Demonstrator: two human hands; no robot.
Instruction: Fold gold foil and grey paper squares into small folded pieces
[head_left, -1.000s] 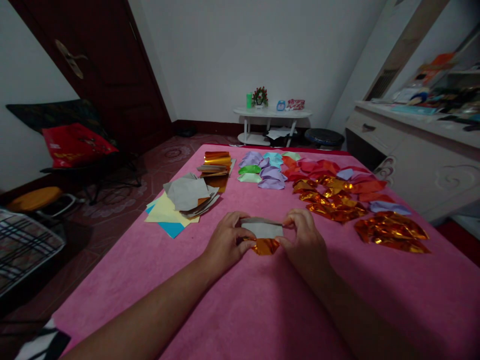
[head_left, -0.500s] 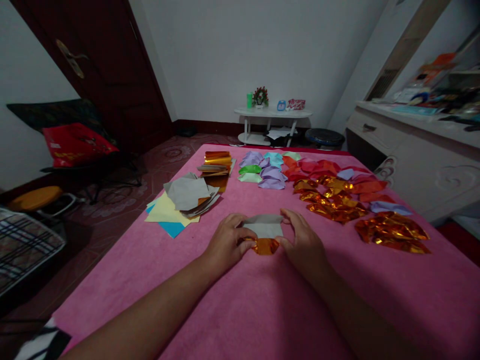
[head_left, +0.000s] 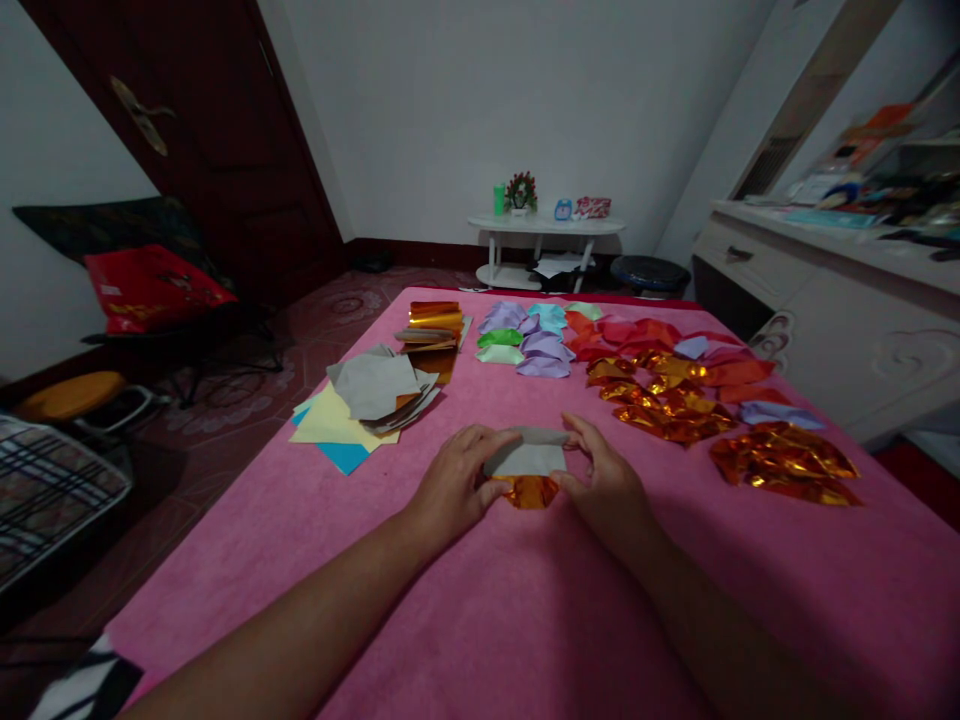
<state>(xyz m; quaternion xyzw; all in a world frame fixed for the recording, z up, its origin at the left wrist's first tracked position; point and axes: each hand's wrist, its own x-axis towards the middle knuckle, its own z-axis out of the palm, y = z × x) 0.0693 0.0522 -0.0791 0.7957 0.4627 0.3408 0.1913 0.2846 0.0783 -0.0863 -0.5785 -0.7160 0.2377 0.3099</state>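
Over the pink cloth (head_left: 480, 620), a part-folded foil paper (head_left: 526, 460) (grey face up, orange flap nearest the wearer) sits between the half-curled left hand (head_left: 459, 482) and right hand (head_left: 609, 488), pinched at opposite ends, presumably to steady its folds.

Head view looks forward and down across pink tabletop (head_left: 450, 620).

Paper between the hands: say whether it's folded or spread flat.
Folded, at least partly: the paper shows a grey panel with a narrower orange flap along its near edge. How many folds, I cannot tell.
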